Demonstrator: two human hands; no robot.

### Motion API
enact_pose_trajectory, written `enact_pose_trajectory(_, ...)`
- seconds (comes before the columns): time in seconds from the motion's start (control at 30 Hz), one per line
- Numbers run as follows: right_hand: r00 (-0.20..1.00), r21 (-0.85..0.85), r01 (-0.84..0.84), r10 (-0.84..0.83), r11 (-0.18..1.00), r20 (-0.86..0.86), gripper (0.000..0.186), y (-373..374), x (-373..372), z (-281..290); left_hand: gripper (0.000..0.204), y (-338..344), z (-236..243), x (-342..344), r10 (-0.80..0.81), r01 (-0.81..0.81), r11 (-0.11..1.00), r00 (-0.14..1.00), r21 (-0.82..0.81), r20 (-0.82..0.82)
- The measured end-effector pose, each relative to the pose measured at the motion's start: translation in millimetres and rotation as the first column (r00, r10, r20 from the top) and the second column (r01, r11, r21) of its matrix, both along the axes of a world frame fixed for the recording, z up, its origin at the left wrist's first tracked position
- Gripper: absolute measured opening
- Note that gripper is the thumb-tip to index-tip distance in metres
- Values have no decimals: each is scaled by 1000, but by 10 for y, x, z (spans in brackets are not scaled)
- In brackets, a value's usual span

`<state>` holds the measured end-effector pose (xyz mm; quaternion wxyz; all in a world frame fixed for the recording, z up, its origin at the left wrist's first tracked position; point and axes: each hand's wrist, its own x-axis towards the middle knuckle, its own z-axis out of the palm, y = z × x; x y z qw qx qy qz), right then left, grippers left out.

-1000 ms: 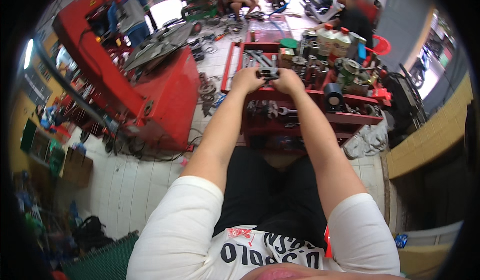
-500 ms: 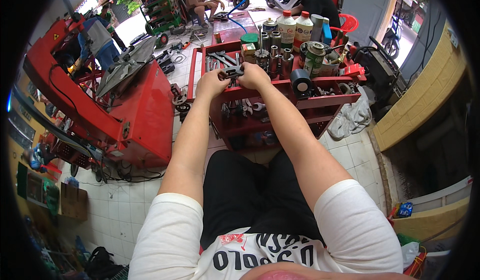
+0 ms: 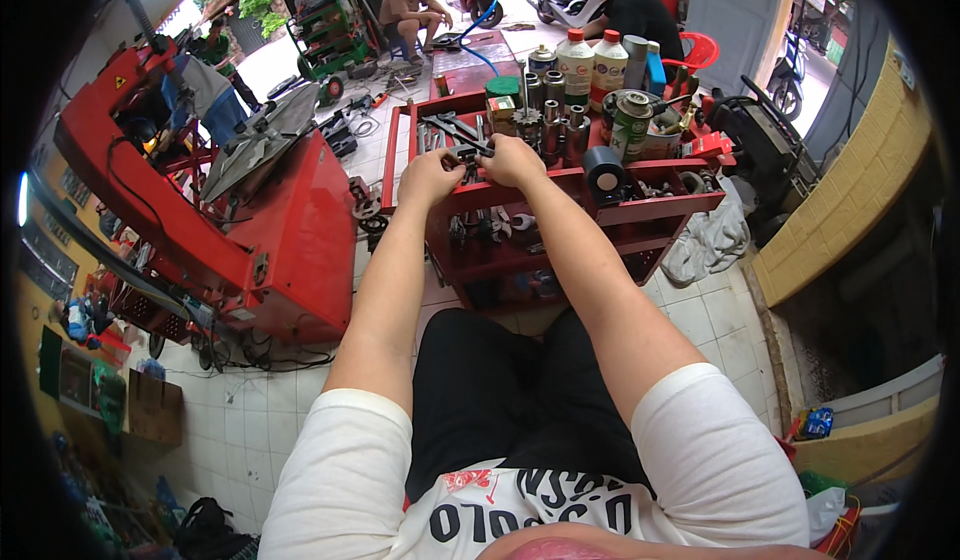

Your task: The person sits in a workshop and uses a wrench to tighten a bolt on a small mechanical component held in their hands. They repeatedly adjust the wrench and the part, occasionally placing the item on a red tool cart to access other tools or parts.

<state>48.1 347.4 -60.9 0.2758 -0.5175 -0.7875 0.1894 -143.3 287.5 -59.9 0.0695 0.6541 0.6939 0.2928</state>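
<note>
Both my arms reach out over the open top of a red tool cart [image 3: 640, 205]. My right hand [image 3: 513, 163] is closed on a dark, long metal tool [image 3: 468, 140], which slants up and to the left from the fingers. My left hand [image 3: 430, 177] sits just left of it, fingers curled and pinched at the tool's lower part. The tool's exact kind is too small to make out. Below and beyond the hands lie several wrenches [image 3: 432, 132] in the cart's tray. Upright metal sockets [image 3: 551, 125] stand right of my right hand.
Bottles with red caps [image 3: 575, 65], a green can [image 3: 630, 125] and a black round-ended canister [image 3: 603, 173] crowd the cart's right side. A large red machine [image 3: 290, 240] stands at left. Two people sit farther off, one in a black shirt [image 3: 645, 15]. A grey cloth [image 3: 708, 245] lies at right.
The dark tool has turned from roughly level between both hands to slanting up-left from my right hand. My left hand has shifted slightly lower on it.
</note>
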Motion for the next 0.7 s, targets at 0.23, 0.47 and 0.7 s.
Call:
enact_pose_trajectory(0.23,1000,44,-6,5,999,24,51,53,-4,-38,37,29,-22,-20,1,-1,1000,999,-9,-32)
enact_pose_trajectory(0.47,998,-6,-8,9,1000,54,46,19,-18,-6,42,-42,20,-5,9,-10,1000,999,-11,-54)
enact_pose_trajectory(0.7,998,8,-5,5,1000,65,47,21,-8,-12,40,-56,33,5,5,-6,1000,999,-13,-39)
